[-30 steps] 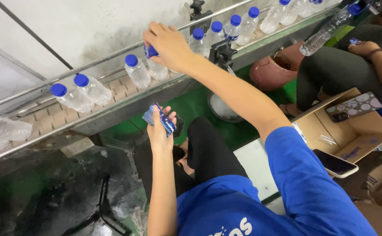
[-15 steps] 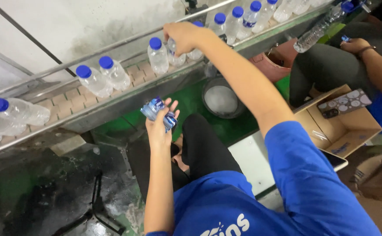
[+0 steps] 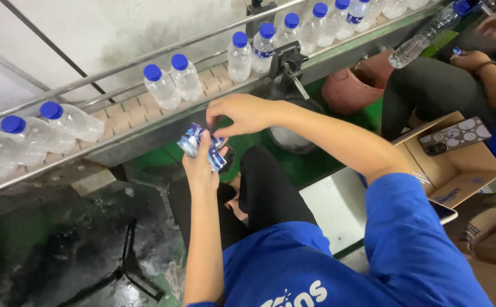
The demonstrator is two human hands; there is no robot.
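The right hand (image 3: 242, 113) has come back from the bottles on the conveyor and now meets the left hand (image 3: 199, 165) below the conveyor's near edge. The left hand's grip is closed around a small stack of blue-and-white label sleeves (image 3: 202, 145), held upright. The right hand's fingertips pinch the top of that stack. On the conveyor (image 3: 117, 122), clear bottles with blue caps (image 3: 182, 77) have travelled along the belt; some wear a blue label band. An open cardboard box (image 3: 458, 165) sits to the right, a patterned phone (image 3: 455, 135) on its flap.
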